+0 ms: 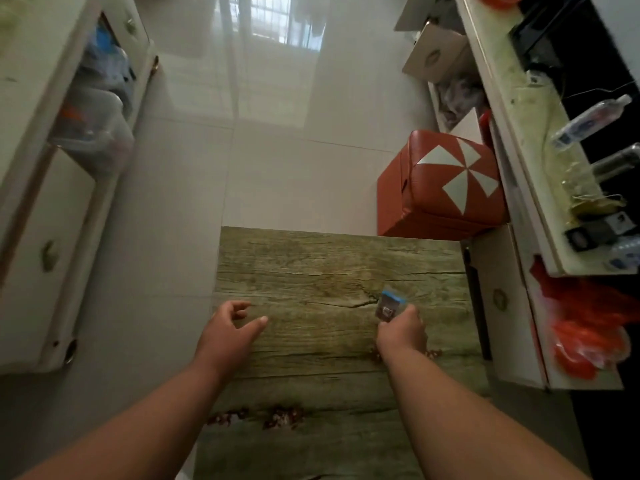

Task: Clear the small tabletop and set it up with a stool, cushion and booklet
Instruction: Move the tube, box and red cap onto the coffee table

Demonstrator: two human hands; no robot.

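Observation:
The small tabletop (311, 265) has a greenish wood-grain surface and fills the lower middle of the head view. My right hand (403, 329) grips a small packet (390, 304) with a blue top edge, held just above the table's right half. Over the table's left edge hovers my left hand (230, 327), its fingers apart and holding nothing. A red padded stool (446, 188) with white triangles on top stands on the floor beyond the table's far right corner. Neither a cushion nor a booklet shows in this view.
A white cabinet (45, 209) with an open, cluttered drawer lines the left side. On the right, a white unit (509, 306) with a long shelf carries bottles (588, 123) and small items, with red plastic bags (588, 327) below. Glossy pale floor tiles (277, 116) stretch ahead.

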